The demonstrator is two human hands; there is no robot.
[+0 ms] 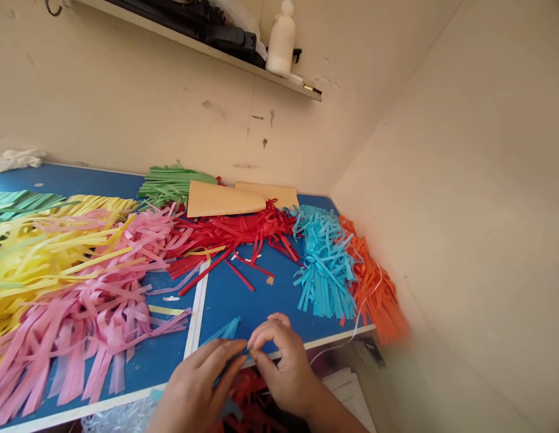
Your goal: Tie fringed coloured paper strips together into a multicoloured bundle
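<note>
My left hand (200,379) and my right hand (281,361) meet fingertip to fingertip above the front edge of the blue table (261,294). Both are closed in a pinch on a piece of blue paper fringe (227,329). Its loose strips stick out beyond my left fingers, and a sliver of blue shows between those fingers. The pinched end is mostly hidden by my fingertips. Nearest to my right hand on the tabletop lies a light-blue paper fringe bundle (327,264).
Pink (112,294), yellow (49,252), green (171,183) and red paper fringe (243,231) cover the table's left and back. Orange fringe (373,288) hangs over the right edge near a white cord (360,313). Brown paper pieces (225,198) lie behind. A shelf (207,45) holds a white bottle (281,42).
</note>
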